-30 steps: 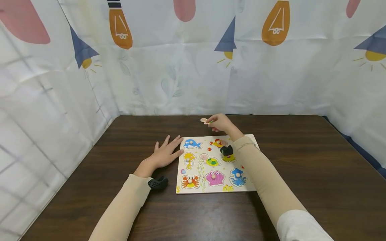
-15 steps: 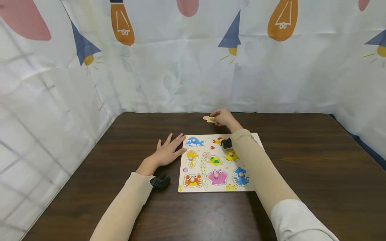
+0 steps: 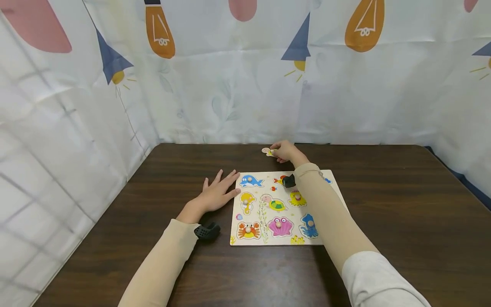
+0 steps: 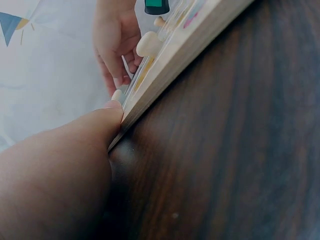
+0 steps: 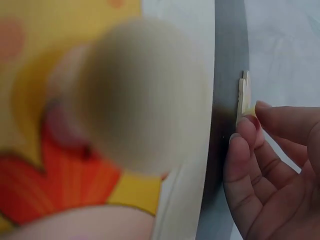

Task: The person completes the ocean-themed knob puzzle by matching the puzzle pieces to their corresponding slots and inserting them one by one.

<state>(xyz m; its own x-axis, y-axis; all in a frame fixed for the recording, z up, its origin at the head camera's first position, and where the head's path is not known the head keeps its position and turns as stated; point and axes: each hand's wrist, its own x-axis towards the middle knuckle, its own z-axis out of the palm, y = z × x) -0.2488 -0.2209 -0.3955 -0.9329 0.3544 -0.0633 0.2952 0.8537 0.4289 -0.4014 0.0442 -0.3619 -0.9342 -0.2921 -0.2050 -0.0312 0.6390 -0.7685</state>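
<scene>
My right hand [image 3: 287,152] is past the far edge of a wooden peg puzzle board [image 3: 268,175]. Its thumb and fingers pinch a small flat puzzle piece [image 3: 266,151] with a pale rounded end and some yellow; the fingers hide much of it. In the right wrist view, the piece [image 5: 242,99] sits low by the table, thumb and index finger at its yellow part. My left hand [image 3: 215,197] lies with fingers spread at the board's left edge, thumb touching it. Sea animals fill the board, most with knobs; no knob shows on the turtle [image 3: 274,203].
A dark wooden table [image 3: 399,200] bears the board. Behind it hangs a printed white curtain [image 3: 245,94], close to the table's far edge. Black wrist cameras, such as the left one [image 3: 208,232], are strapped to both wrists. A wooden knob [image 5: 145,95] fills much of the right wrist view.
The right hand has lowered and turned the puzzle piece slightly behind the board, then stayed nearly still. The left hand keeps its place. The whole head view has shifted a little.
</scene>
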